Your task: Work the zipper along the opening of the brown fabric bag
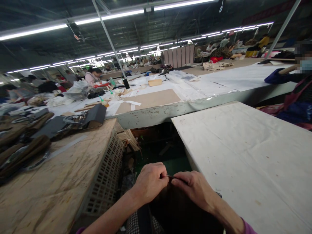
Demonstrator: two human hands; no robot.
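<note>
Low in the head view, my left hand (150,182) and my right hand (195,188) meet in front of me, both with fingers curled and pinched on the top edge of a dark brown piece of material (180,211) that rests in my lap. A thin dark strip shows between the two pinches. Most of the dark piece is hidden under my hands and forearms.
A white cloth-covered table (248,152) lies to my right, a worn wooden bench (56,182) with dark brown pieces (21,146) to my left, a white plastic crate (107,169) beside it. A long work table (170,97) runs ahead. A person (297,87) sits at right.
</note>
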